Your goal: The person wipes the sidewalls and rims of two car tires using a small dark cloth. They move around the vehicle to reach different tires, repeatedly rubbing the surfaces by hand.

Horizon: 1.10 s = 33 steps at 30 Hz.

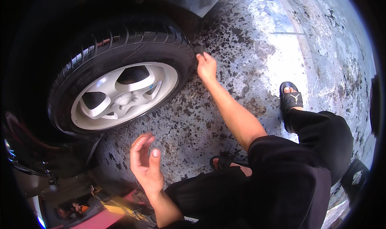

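A black car tyre point(152, 54) on a silver alloy wheel point(125, 99) fills the upper left. At the tyre's right edge, my right hand point(207, 68) is closed on a small black pad-like piece point(199, 49). The pad touches the tread side or lies very close to it, and its exact kind is hard to make out. My left hand point(147, 164) is raised below the wheel, palm turned up. Its fingers are loosely curled and the thumb stands apart, with nothing in it.
The dark car body surrounds the tyre above and at left. Below is a worn concrete floor point(237, 56) with black stains. My sandalled foot point(290, 97) stands at right. At lower left lie a yellow item point(124, 207) and a red-edged case point(100, 221).
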Each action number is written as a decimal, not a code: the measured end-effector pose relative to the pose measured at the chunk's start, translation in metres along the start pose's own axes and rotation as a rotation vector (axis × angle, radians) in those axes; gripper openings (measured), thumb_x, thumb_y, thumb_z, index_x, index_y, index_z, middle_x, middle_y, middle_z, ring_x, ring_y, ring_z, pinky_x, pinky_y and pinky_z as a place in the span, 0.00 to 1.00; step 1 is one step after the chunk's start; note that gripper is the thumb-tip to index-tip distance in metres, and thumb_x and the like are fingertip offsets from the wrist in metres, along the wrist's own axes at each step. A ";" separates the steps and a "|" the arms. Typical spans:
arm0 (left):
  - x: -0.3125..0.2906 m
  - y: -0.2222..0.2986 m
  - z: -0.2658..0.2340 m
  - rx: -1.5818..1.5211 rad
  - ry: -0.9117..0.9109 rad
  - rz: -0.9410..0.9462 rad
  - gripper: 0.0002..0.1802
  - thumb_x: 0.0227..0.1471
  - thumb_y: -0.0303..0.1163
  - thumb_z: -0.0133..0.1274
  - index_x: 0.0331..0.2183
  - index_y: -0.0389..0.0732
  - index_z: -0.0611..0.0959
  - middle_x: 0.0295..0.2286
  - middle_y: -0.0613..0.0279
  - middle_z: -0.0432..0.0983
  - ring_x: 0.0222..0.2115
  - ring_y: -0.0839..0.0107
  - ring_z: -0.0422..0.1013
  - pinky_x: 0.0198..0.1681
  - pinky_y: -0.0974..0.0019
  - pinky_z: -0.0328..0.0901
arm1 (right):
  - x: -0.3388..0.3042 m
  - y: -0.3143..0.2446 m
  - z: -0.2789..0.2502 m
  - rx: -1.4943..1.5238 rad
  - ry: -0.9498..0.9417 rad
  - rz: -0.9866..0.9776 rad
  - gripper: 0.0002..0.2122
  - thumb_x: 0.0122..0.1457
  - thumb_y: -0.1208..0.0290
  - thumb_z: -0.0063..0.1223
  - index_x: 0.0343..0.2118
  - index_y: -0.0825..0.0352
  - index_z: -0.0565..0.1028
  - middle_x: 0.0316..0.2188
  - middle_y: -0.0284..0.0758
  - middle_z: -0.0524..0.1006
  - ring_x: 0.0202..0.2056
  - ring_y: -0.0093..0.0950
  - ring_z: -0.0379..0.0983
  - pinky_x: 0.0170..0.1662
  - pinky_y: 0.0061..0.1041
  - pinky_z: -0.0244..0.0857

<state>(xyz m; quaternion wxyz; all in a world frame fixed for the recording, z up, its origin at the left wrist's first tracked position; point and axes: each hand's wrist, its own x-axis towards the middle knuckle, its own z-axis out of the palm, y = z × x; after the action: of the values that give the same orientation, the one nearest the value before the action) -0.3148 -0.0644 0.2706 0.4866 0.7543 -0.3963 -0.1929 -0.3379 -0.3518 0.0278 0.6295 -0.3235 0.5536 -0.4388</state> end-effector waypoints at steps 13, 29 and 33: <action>-0.023 -0.012 -0.043 0.043 -0.024 -0.008 0.24 0.58 0.30 0.65 0.53 0.32 0.79 0.52 0.47 0.75 0.53 0.59 0.73 0.62 0.53 0.65 | 0.031 0.077 0.005 -0.115 -0.039 -0.644 0.15 0.61 0.71 0.57 0.50 0.70 0.82 0.46 0.47 0.83 0.49 0.47 0.78 0.57 0.41 0.68; -0.029 -0.020 -0.054 0.009 -0.051 0.014 0.25 0.56 0.33 0.65 0.52 0.31 0.79 0.52 0.46 0.74 0.55 0.57 0.71 0.62 0.52 0.65 | -0.062 -0.044 0.037 -0.022 0.214 -0.746 0.21 0.63 0.71 0.59 0.59 0.67 0.77 0.56 0.46 0.74 0.58 0.40 0.69 0.62 0.34 0.62; -0.019 -0.020 -0.049 0.048 -0.073 0.000 0.26 0.55 0.33 0.66 0.52 0.32 0.80 0.52 0.46 0.74 0.55 0.57 0.71 0.62 0.53 0.64 | -0.056 -0.022 0.042 -0.119 0.303 -0.998 0.25 0.56 0.74 0.64 0.59 0.66 0.77 0.48 0.40 0.75 0.52 0.39 0.67 0.59 0.37 0.59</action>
<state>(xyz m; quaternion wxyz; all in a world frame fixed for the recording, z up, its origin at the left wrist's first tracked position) -0.2850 -0.0171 0.2736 0.4535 0.7583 -0.4183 -0.2108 -0.3008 -0.3133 0.0782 0.2371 -0.5158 0.4410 -0.6952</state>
